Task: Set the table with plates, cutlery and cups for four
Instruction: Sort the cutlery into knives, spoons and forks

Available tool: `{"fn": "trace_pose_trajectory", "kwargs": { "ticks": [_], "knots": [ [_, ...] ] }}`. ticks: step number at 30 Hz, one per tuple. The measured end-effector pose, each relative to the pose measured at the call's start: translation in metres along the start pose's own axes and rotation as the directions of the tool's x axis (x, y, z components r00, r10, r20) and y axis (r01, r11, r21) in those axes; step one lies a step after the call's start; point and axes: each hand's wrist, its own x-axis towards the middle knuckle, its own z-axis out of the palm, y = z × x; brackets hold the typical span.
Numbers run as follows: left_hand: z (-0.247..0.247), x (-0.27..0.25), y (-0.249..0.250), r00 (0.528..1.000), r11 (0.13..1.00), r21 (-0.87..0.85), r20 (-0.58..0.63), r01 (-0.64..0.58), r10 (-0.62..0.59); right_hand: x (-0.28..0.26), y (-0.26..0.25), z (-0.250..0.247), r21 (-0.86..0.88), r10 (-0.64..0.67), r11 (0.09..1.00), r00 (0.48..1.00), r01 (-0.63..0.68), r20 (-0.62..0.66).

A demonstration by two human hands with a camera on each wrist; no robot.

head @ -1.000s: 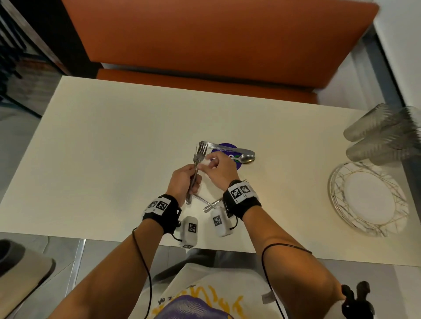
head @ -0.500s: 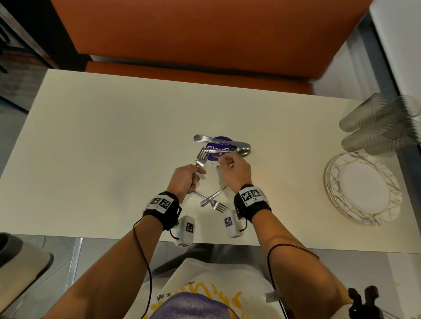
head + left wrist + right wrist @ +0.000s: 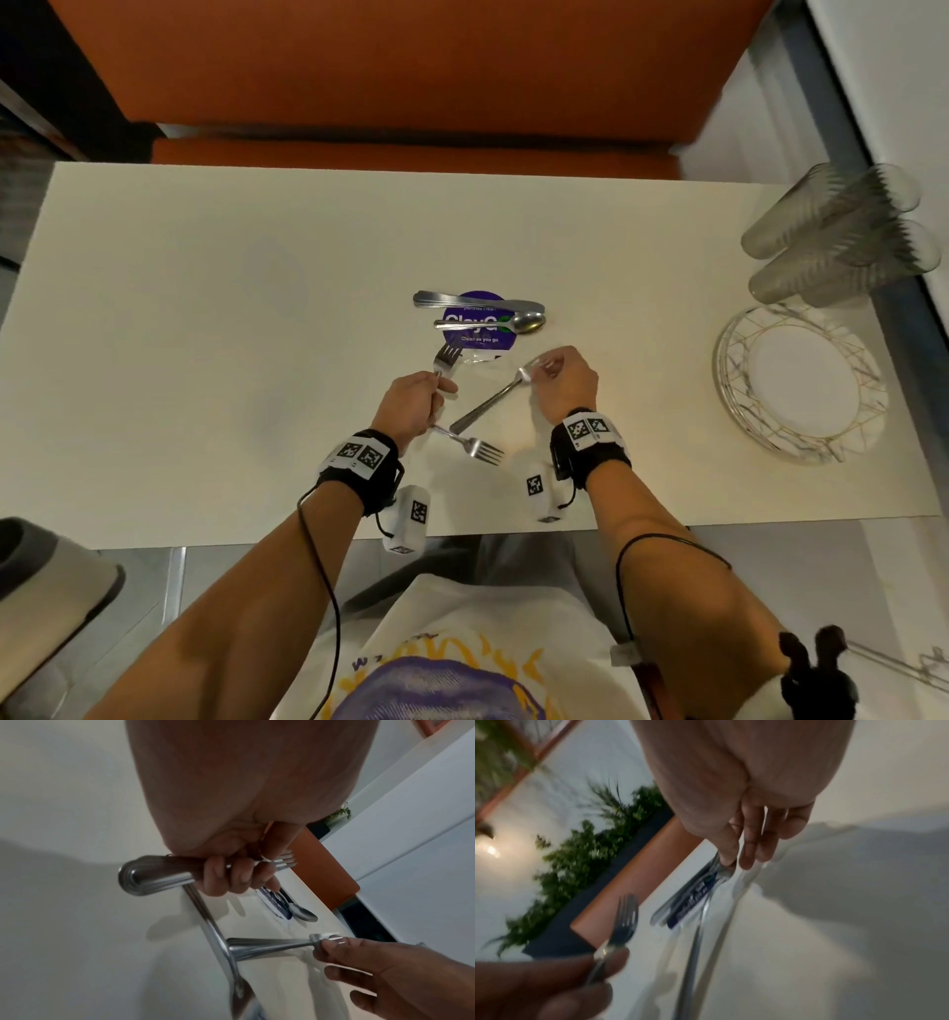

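My left hand (image 3: pixel 434 385) grips a fork (image 3: pixel 448 355) by its handle, tines pointing away; the left wrist view shows the fingers (image 3: pixel 241 878) curled round the handle. My right hand (image 3: pixel 536 372) pinches the head end of another piece of cutlery (image 3: pixel 485 406), whose handle end rests low near the table; its head is hidden by the fingers (image 3: pixel 727 856). A second fork (image 3: pixel 480 448) lies on the table between my wrists, partly under the left hand. A knife (image 3: pixel 462 300) and a spoon (image 3: pixel 524 322) lie across a purple sticker (image 3: pixel 475 336).
A stack of white plates with gold lines (image 3: pixel 739 411) sits at the table's right edge. Several clear ribbed cups (image 3: pixel 821 241) lie on their sides behind it. An orange bench (image 3: pixel 411 77) runs along the far side. The cream table (image 3: pixel 205 308) spreads to the left.
The hands have moved apart. My right hand has left the sticker, taken hold of the cutlery's head end and shifted right. The left hand keeps its fork.
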Motion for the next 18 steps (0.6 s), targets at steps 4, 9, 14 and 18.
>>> {"fn": "trace_pose_trajectory", "kwargs": {
  "ticks": [4,9,14,18],
  "knots": [
    [0.002,0.0,0.01,0.999,0.999,0.013,0.002,-0.036,0.036,0.004,-0.022,-0.022,0.177,-0.102,0.977,0.99,0.118,-0.096],
    [0.006,0.001,0.021,0.993,0.99,0.085,-0.035,-0.111,0.114,-0.004,-0.059,-0.03,0.313,-0.218,0.923,0.975,0.222,-0.05],
    [0.014,0.003,0.026,0.996,0.997,-0.017,0.046,-0.079,0.08,-0.021,-0.069,-0.001,0.276,-0.239,0.937,0.97,0.216,0.051],
    [0.019,-0.003,0.028,0.994,0.995,-0.094,0.102,-0.033,0.042,-0.034,-0.063,0.017,0.194,-0.275,0.945,0.961,0.263,0.036]
  ]
}}
